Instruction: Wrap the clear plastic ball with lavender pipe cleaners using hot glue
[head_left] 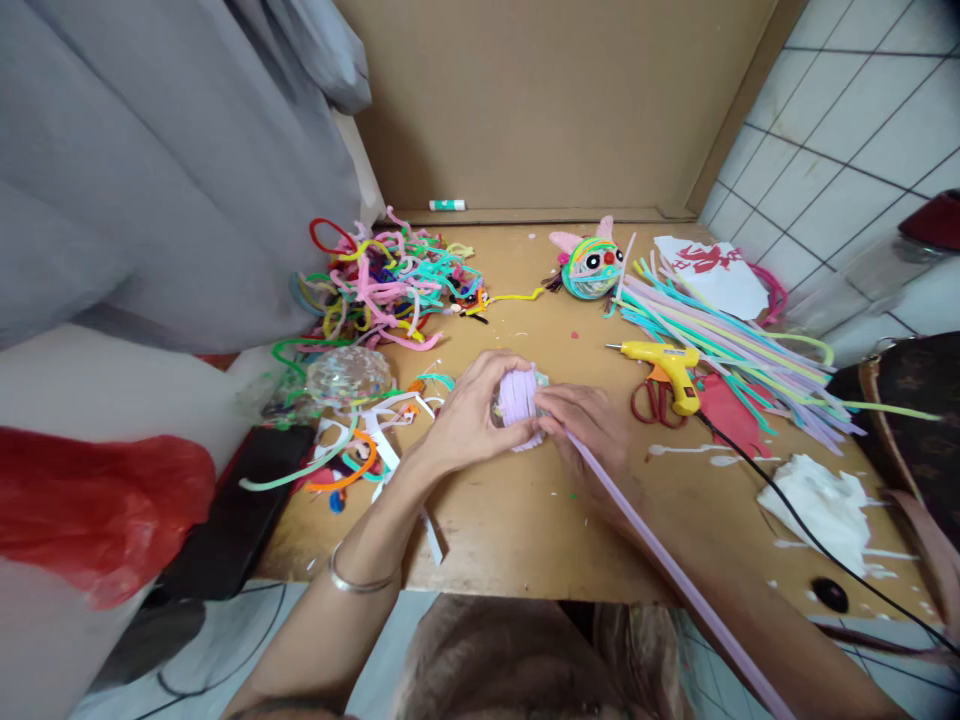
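Note:
Near the middle of the wooden table, a clear rounded object wrapped in lilac pipe cleaner [519,398] sits between both hands. My left hand [469,410] curls round its left side, thumb below and fingers on top. At its right side my right hand [589,425] pinches a long lilac pipe cleaner [660,550], whose free length runs down across my right forearm toward the lower right. A yellow glue gun [664,365] lies to the right of my right hand, over red-handled scissors [651,402].
Tangled coloured pipe cleaners [390,280] heap at the back left, with a clear crumpled ball [349,375] in front. A decorated figure [592,265] stands at the back. Straight pipe cleaners [720,330] and a tissue [821,505] lie right. A black cable [795,515] crosses the right side.

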